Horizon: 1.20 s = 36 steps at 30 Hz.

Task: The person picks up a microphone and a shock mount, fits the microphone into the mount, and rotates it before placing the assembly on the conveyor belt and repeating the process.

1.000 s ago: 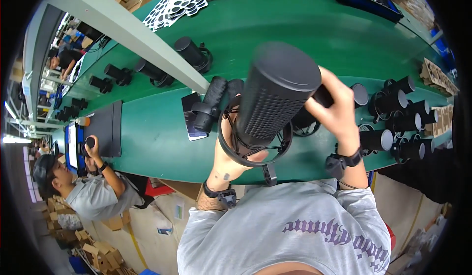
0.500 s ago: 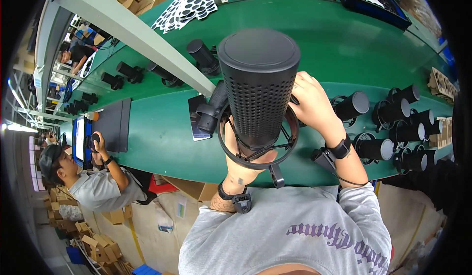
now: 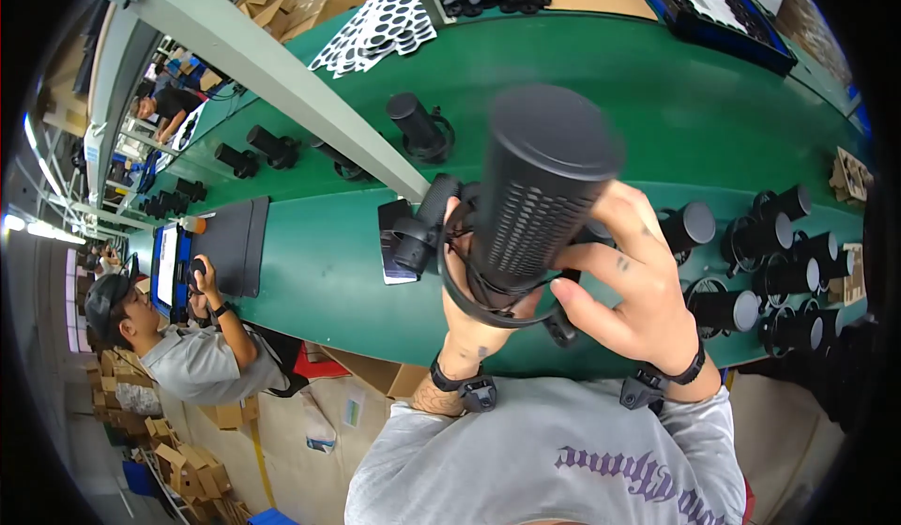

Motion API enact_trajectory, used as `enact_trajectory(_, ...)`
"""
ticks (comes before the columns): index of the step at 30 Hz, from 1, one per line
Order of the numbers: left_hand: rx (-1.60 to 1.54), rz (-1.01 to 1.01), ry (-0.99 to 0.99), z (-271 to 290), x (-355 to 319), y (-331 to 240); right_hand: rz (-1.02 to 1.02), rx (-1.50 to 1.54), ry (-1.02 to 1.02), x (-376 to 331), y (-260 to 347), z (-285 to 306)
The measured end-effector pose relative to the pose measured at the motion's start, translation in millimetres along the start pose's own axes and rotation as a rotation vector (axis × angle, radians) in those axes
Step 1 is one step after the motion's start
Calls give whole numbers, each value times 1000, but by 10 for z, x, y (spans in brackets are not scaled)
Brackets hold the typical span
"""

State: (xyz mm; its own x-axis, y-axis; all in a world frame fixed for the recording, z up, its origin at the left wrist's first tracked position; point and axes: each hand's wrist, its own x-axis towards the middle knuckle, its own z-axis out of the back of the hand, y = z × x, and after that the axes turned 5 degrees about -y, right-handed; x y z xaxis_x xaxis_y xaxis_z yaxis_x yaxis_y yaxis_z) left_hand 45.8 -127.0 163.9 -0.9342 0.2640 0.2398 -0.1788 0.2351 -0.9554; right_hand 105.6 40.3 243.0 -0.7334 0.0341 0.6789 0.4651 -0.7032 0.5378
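Note:
A black microphone [image 3: 549, 187] with a perforated body and flat round top stands tilted before me, large in view. Around its lower end runs a black shock-mount ring [image 3: 493, 314] with elastic cords. Beneath the ring my left hand [image 3: 466, 323] is closed on the microphone's base; most of its fingers are hidden. My right hand [image 3: 638, 281] curls against the microphone's right side, its thumb near the ring and its fingertips partly hidden behind the body. Just left of the ring, another black microphone [image 3: 436, 211] lies over a dark flat rectangular object [image 3: 399, 267] on the green table [image 3: 319, 290].
Several black microphones in mounts [image 3: 718, 309] crowd the right side. Others stand beyond a slanted grey post [image 3: 282, 75]. White sheets with black discs [image 3: 380, 32] and a blue tray [image 3: 713, 18] lie at the back. A co-worker [image 3: 188, 337] sits left, holding a round black part.
The microphone has tipped and shifted to the right. My right hand has turned and come nearer, its thumb now by the ring. The view has shifted slightly.

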Motion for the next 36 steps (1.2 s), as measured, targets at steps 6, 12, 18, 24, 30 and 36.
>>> enact_trajectory(6, 144, -47, 39, 59, -22, 63, -176, 340, -4, -110, 4, -69)
enact_trajectory(12, 224, -90, 12, -109, 74, -179, -299, 465, -16, -185, -22, -109)
enact_trajectory(18, 204, -89, -36, -79, 70, -157, -247, 392, -46, -220, 73, -175)
enact_trajectory(24, 269, -191, -100, -135, 86, -54, -233, 346, -84, -280, 53, -237)
enact_trajectory(30, 297, -254, -129, -226, 62, -69, -252, 359, -42, -184, -36, -21)
enact_trajectory(36, 267, -257, -43, -261, 43, 63, -194, 93, -113, -206, -155, 41)
